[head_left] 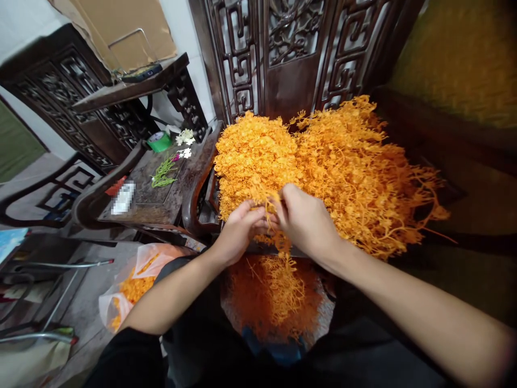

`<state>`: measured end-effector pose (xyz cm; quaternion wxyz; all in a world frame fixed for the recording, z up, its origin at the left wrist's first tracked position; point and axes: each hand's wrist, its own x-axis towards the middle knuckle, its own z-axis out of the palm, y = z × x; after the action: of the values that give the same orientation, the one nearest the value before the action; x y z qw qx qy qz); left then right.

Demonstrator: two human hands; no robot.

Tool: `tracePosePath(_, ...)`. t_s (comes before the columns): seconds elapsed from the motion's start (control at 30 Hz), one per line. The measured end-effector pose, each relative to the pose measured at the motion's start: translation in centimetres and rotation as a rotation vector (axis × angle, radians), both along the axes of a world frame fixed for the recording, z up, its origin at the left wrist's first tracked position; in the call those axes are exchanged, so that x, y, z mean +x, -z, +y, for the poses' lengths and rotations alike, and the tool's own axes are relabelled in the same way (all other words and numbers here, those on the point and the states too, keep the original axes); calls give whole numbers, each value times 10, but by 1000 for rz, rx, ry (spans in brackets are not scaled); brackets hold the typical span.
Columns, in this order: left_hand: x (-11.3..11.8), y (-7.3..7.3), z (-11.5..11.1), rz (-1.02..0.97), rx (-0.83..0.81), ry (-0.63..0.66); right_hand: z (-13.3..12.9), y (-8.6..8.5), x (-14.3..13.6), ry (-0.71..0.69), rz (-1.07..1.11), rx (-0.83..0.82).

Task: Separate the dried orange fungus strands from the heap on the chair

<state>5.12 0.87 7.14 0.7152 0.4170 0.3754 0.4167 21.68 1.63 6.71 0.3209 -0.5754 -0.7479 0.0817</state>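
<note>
Between my two hands is an orange artificial flower sprig (264, 189), its small blossoms poking up above my fingers. My left hand (241, 229) pinches it from the left, fingertips close to those of the right. Closed around the sprig from the right is my right hand (305, 218), knuckles up; its fingertips are mostly hidden. Just beyond both hands rises a large heap of orange artificial flowers (258, 153), denser on the left and looser, with stringy stems, on the right (355, 188). Below my hands, more orange sprigs (285, 291) hang or lie over a round surface dusted orange.
A carved dark wooden chair back (291, 81) stands behind the heap. Left, a wooden side table (149, 202) bears green tape (159, 141), white flowers (184, 137) and green stems (163, 173). A plastic bag (151, 258) with orange pieces sits on the floor at lower left.
</note>
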Motion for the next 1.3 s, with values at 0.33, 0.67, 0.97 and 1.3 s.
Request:
tracePosePath(0.33,-13,-19,-7,-209,1,87,41,-12,55,225,390,74)
tracePosePath(0.67,-20,-9,-2,-319,-181,146,23,-6,35,-218,1307,-611)
tracePosePath(0.97,-13,-2,-4,-288,-145,215,-1,-3,1,-325,1064,-667)
tracePosePath(1.3,-16,-15,-17,-280,13,109,38,3,65,-1,201,80)
